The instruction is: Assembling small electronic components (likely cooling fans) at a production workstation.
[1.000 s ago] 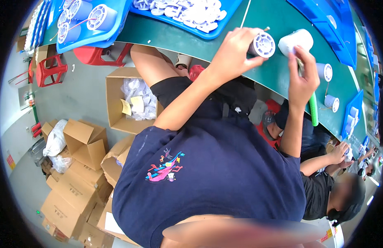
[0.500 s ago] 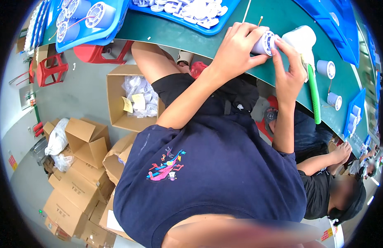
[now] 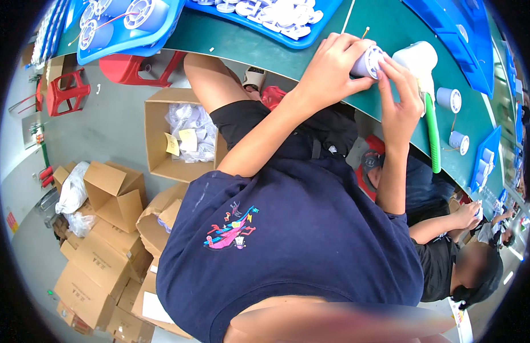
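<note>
My left hand (image 3: 332, 71) is wrapped around a small white plastic cylinder (image 3: 365, 64), whose slotted round end faces right. A short wire rises behind the cylinder, above my left fingers. With thumb and fingertips, my right hand (image 3: 403, 98) grips the slotted end; the fingers partly cover it. Just right of my hands lies a tool with a green handle (image 3: 432, 134) and a bulky white head (image 3: 418, 57). Farther right, two similar cylinders (image 3: 449, 99) rest on the green table (image 3: 247, 43), with a wire between them.
A blue tray (image 3: 302, 41) of loose white discs stands beyond my left hand. Another blue tray (image 3: 122, 51) at far left carries wired cylinders. Blue bins (image 3: 448, 43) line the right. Cardboard boxes (image 3: 99, 260) and a red stool (image 3: 67, 94) stand at left. A co-worker (image 3: 436, 228) sits at right.
The view has shifted slightly. Both hands stay on the cylinder, and my right fingers have moved a little across its slotted end.
</note>
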A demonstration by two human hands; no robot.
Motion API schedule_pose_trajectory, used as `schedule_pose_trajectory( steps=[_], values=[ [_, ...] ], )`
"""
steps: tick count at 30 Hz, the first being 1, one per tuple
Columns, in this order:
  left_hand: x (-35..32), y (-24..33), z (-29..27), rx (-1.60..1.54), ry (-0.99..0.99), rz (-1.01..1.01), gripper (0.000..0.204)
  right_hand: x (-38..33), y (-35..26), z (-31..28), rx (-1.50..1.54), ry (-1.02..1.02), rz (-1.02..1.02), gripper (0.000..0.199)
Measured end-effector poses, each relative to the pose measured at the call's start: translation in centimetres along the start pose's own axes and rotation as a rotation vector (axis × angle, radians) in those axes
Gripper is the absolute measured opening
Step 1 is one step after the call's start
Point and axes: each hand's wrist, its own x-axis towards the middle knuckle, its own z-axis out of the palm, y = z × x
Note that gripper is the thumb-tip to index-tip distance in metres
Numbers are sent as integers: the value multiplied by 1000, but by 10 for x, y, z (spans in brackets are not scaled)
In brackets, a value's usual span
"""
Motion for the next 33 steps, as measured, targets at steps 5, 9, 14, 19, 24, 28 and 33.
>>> schedule_pose_trajectory(
  steps=[5, 9, 14, 19, 24, 28, 33],
  values=[
    [-1, 0, 4, -4, 23, -13, 63, 18, -7, -6, -41, -74, -28, 18],
    [-3, -1, 3, 9, 5, -16, 69, 72, -6, 13, 38, -131, -208, 17],
    [-3, 3, -1, 6, -7, -30, 68, 162, 30, 85, -46, -230, -416, 26],
    [-3, 2, -2, -70, -19, -68, 70, 208, 46, 135, -222, -415, -416, 27],
    [-3, 3, 4, -66, -11, -53, 70, 203, 60, 147, -288, -231, -489, 26],
    [-9, 1, 5, 5, 50, -59, 69, 176, 44, 104, -221, -120, -391, 26],
    [-7, 5, 3, 71, 28, -39, 68, 118, 34, -18, -198, -184, -140, 20]
  ],
)
